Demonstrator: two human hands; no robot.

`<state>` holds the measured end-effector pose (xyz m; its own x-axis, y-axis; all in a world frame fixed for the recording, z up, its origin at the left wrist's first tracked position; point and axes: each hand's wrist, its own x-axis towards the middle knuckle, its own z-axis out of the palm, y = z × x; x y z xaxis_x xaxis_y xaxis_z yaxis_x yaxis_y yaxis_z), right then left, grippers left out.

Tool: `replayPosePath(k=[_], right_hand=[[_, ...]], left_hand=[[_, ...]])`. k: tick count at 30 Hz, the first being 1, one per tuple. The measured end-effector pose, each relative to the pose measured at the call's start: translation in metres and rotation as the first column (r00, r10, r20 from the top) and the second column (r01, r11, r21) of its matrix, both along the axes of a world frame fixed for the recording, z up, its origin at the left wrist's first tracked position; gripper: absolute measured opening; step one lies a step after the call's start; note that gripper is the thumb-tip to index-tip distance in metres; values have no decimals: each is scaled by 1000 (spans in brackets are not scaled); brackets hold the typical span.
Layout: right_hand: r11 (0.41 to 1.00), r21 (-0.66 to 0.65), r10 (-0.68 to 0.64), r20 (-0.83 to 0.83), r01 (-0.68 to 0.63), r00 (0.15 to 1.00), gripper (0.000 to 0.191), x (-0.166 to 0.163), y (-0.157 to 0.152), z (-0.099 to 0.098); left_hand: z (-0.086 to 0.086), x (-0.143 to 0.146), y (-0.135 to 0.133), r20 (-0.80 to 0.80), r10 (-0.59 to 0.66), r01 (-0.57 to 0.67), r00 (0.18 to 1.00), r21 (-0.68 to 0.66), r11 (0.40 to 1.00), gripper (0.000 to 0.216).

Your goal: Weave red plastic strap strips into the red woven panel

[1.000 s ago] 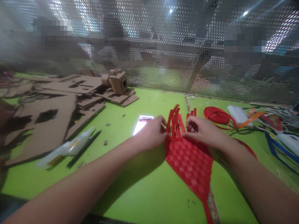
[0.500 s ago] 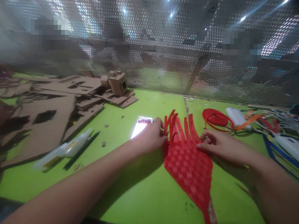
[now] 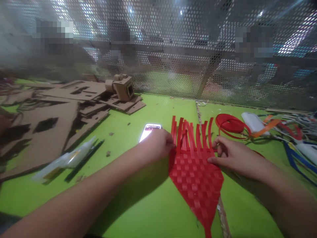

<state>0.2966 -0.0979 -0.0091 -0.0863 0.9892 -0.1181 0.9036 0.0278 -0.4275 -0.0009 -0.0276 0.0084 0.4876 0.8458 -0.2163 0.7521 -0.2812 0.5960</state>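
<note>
A red woven piece made of flat strips (image 3: 195,178) lies in front of me, tapering to a narrow tail at the bottom. Loose strip ends (image 3: 190,135) stand up along its far edge. My left hand (image 3: 162,142) is closed at the upper left corner, fingers pinched on the weave's edge. At the upper right, my right hand (image 3: 224,152) is curled, with its thumb on the weave and its fingertips at the end of a crosswise red strip. A lit phone (image 3: 150,127) lies behind my left hand, which partly covers it.
Cardboard sheets (image 3: 49,125) and a small cardboard model (image 3: 123,87) lie at the left, with clear glue bottles (image 3: 76,153) and a dark pen (image 3: 85,160) nearby. A red strip coil (image 3: 230,123), a white device (image 3: 254,123) and tangled cables lie at the right. A perforated metal screen (image 3: 168,56) stands behind.
The woven piece has shifted slightly left and straightened, its tail swinging left. Its loose ends are more upright and spread. Both hands keep to its upper corners.
</note>
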Motion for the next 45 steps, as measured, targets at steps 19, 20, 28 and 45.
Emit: replayPosePath(k=[19,20,28,45], right_hand=[[970,149,159,197,-190,967,53,-10,0,6],[971,145,155,208,-187,966,53,-10,-1,6],[964,176,141,302,-200,943,61,-8,-1,7],[978,92,170,162,-186,972,63,1,4,8]], left_hand=[[-6,-5,9,17,-119,119,993,41,992,21],[-7,-6,10,12,-116,115,993,39,993,21],[-4,-6,8,22,-92,92,996,-38,995,21],[-10,-6,13,25,-133,133,991,-9,991,22]])
